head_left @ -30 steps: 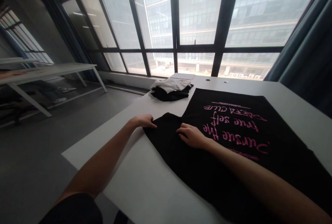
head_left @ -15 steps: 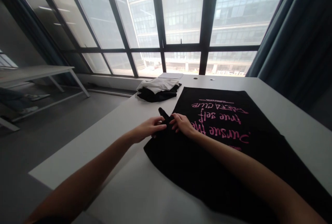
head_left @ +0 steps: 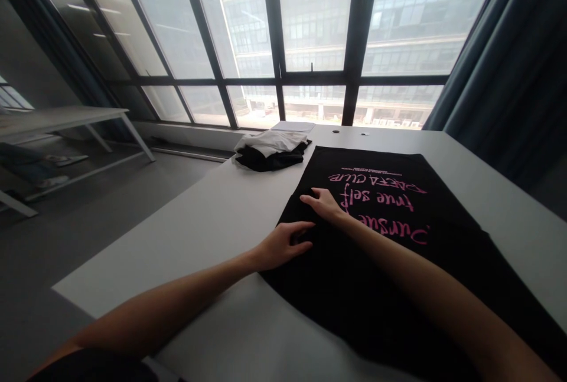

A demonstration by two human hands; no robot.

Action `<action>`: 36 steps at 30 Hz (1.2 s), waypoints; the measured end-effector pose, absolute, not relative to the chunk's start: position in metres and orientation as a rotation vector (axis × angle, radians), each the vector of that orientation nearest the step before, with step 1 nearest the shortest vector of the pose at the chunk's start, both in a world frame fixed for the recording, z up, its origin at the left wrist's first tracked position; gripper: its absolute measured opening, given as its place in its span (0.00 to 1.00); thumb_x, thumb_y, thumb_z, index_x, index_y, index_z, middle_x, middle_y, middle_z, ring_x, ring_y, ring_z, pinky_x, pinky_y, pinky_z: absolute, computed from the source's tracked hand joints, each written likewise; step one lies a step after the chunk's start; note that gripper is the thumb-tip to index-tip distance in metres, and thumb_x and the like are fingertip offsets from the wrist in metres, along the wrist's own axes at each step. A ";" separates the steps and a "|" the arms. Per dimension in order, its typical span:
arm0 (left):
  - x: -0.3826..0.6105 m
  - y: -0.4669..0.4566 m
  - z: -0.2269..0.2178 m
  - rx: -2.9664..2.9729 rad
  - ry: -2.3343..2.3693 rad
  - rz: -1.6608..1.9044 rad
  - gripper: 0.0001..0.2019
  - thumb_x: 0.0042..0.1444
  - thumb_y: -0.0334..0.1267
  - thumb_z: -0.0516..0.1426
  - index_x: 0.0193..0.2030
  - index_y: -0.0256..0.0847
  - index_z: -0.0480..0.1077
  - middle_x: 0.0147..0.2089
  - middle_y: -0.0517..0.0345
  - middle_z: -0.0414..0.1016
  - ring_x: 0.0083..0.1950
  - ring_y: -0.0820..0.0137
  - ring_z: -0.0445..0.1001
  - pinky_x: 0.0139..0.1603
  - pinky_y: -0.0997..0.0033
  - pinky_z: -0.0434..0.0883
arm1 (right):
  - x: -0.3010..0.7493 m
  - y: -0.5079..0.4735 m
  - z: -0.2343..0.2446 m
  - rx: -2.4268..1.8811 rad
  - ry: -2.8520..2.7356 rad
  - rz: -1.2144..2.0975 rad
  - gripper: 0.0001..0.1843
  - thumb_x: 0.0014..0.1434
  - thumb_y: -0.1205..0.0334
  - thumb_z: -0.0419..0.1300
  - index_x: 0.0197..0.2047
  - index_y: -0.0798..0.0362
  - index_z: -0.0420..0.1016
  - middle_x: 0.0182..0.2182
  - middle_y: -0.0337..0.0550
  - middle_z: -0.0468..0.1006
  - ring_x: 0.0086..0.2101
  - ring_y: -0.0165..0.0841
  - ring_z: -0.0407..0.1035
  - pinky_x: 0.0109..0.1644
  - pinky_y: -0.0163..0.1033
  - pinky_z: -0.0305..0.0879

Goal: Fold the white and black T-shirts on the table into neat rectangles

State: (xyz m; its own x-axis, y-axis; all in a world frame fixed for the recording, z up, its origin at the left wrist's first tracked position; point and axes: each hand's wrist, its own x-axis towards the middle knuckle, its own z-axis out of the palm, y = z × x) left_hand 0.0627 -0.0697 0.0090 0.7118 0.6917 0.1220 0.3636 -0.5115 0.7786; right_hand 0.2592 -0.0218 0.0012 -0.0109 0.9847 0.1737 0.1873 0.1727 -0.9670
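Observation:
A black T-shirt [head_left: 376, 293] with pink lettering lies spread on the white table, its print upside down from my side. My left hand [head_left: 283, 245] rests at the shirt's left edge, thumb and fingers apart over the black cloth. Just beyond it, my right hand [head_left: 325, 205] lies on the shirt beside the lettering, fingers loosely spread and not gripping the fabric. The left edge near both hands looks straight, with the sleeve no longer sticking out. Black cloth hides any fold lines there.
A pile of white and black clothes [head_left: 272, 149] sits at the table's far left, with a flat pale item [head_left: 293, 126] behind it. Windows [head_left: 314, 16] and a dark curtain [head_left: 500, 63] stand beyond. A person's legs show under another table [head_left: 66, 115] at left.
The sleeve that stuck out at the left has been turned inward onto the shirt and let go. My left hand moved right and nearer; my right hand shifted slightly right.

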 end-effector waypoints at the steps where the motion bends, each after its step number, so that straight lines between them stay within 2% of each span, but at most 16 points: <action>1: 0.063 -0.072 0.009 2.159 0.788 0.544 0.25 0.58 0.43 0.63 0.62 0.43 0.72 0.40 0.57 0.76 0.37 0.67 0.72 0.40 0.67 0.71 | 0.260 -0.020 0.001 -1.226 -1.402 0.961 0.11 0.50 0.55 0.64 0.25 0.53 0.71 0.22 0.36 0.71 0.26 0.29 0.63 0.27 0.34 0.59; 4: 0.063 -0.079 0.010 2.139 0.720 0.565 0.29 0.56 0.42 0.65 0.65 0.47 0.69 0.42 0.58 0.77 0.38 0.68 0.73 0.41 0.67 0.73 | 0.265 -0.014 0.002 -1.216 -1.313 0.987 0.04 0.46 0.62 0.61 0.24 0.53 0.72 0.22 0.36 0.72 0.26 0.30 0.65 0.28 0.34 0.61; 7: 0.063 -0.078 0.016 1.951 0.542 0.595 0.30 0.58 0.41 0.65 0.67 0.47 0.65 0.47 0.54 0.78 0.42 0.67 0.77 0.47 0.64 0.75 | 0.272 -0.010 0.008 -1.184 -1.246 1.060 0.04 0.46 0.64 0.61 0.27 0.54 0.75 0.23 0.37 0.74 0.26 0.31 0.68 0.29 0.35 0.64; 10: 0.059 -0.060 0.024 1.794 0.501 0.738 0.22 0.62 0.43 0.62 0.61 0.40 0.68 0.49 0.48 0.80 0.44 0.64 0.80 0.47 0.62 0.76 | 0.280 -0.007 0.012 -1.244 -1.274 1.038 0.09 0.49 0.66 0.60 0.34 0.55 0.79 0.26 0.39 0.77 0.28 0.32 0.70 0.31 0.36 0.67; 13: 0.050 -0.034 0.025 1.825 0.690 0.978 0.15 0.63 0.45 0.60 0.51 0.37 0.72 0.46 0.48 0.80 0.42 0.63 0.80 0.44 0.63 0.76 | 0.288 -0.004 0.006 -1.388 -1.414 0.877 0.17 0.50 0.69 0.61 0.44 0.57 0.81 0.31 0.42 0.80 0.33 0.34 0.74 0.39 0.39 0.71; 17: 0.040 -0.016 0.019 2.143 0.842 1.001 0.12 0.65 0.43 0.56 0.46 0.40 0.76 0.47 0.50 0.80 0.51 0.61 0.79 0.55 0.59 0.74 | 0.291 0.000 -0.008 -1.500 -1.512 0.740 0.22 0.53 0.68 0.65 0.53 0.57 0.78 0.42 0.49 0.81 0.44 0.38 0.75 0.52 0.43 0.71; 19: 0.038 -0.016 0.014 2.318 0.777 0.901 0.13 0.67 0.41 0.53 0.48 0.42 0.77 0.52 0.51 0.79 0.56 0.61 0.76 0.62 0.58 0.70 | 0.292 0.001 -0.012 -1.564 -1.507 0.720 0.25 0.54 0.65 0.67 0.55 0.57 0.76 0.46 0.52 0.80 0.48 0.40 0.75 0.55 0.45 0.69; 21: 0.039 -0.018 0.007 2.446 0.693 0.762 0.16 0.68 0.40 0.51 0.55 0.43 0.76 0.59 0.51 0.76 0.63 0.61 0.71 0.67 0.57 0.65 | 0.292 0.000 -0.010 -1.658 -1.509 0.697 0.28 0.54 0.60 0.69 0.58 0.58 0.74 0.48 0.55 0.79 0.50 0.42 0.75 0.57 0.47 0.68; 24: 0.040 -0.020 -0.002 2.572 0.652 0.477 0.22 0.70 0.42 0.50 0.68 0.46 0.66 0.71 0.53 0.63 0.75 0.60 0.55 0.75 0.52 0.53 | 0.296 -0.005 0.002 -1.747 -1.622 0.725 0.36 0.53 0.58 0.70 0.63 0.60 0.69 0.56 0.60 0.75 0.56 0.47 0.71 0.62 0.49 0.64; 27: 0.041 -0.019 -0.007 2.611 0.665 0.285 0.25 0.72 0.45 0.48 0.74 0.48 0.57 0.76 0.56 0.52 0.78 0.60 0.44 0.77 0.48 0.42 | 0.302 -0.013 0.016 -1.691 -1.834 0.896 0.48 0.48 0.60 0.72 0.69 0.60 0.61 0.66 0.62 0.65 0.63 0.50 0.62 0.65 0.48 0.61; 29: 0.040 -0.018 -0.008 2.623 0.677 0.255 0.25 0.73 0.46 0.47 0.74 0.50 0.55 0.77 0.56 0.49 0.78 0.60 0.42 0.77 0.48 0.40 | 0.306 -0.018 0.023 -1.581 -1.911 1.018 0.52 0.46 0.64 0.72 0.72 0.55 0.56 0.70 0.58 0.59 0.65 0.50 0.60 0.64 0.48 0.64; 31: 0.039 -0.016 -0.008 2.634 0.680 0.245 0.26 0.73 0.47 0.46 0.75 0.50 0.53 0.77 0.57 0.48 0.78 0.60 0.41 0.77 0.48 0.39 | 0.308 -0.022 0.028 -1.469 -1.905 1.102 0.54 0.46 0.68 0.70 0.74 0.50 0.53 0.70 0.55 0.59 0.64 0.50 0.62 0.59 0.47 0.69; 36: 0.040 -0.017 -0.004 2.583 0.683 0.351 0.27 0.73 0.49 0.44 0.76 0.49 0.51 0.77 0.57 0.50 0.78 0.62 0.44 0.77 0.51 0.42 | 0.304 -0.029 0.038 -1.412 -1.726 1.205 0.52 0.48 0.74 0.65 0.74 0.51 0.53 0.62 0.56 0.71 0.55 0.45 0.71 0.51 0.44 0.74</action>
State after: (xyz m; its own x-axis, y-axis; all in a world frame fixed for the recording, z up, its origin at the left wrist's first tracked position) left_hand 0.0396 -0.0170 -0.0038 0.8456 0.5183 0.1276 0.4058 -0.7796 0.4769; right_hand 0.3035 -0.0288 0.0382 -0.2562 0.9620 -0.0942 0.4196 0.0229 -0.9074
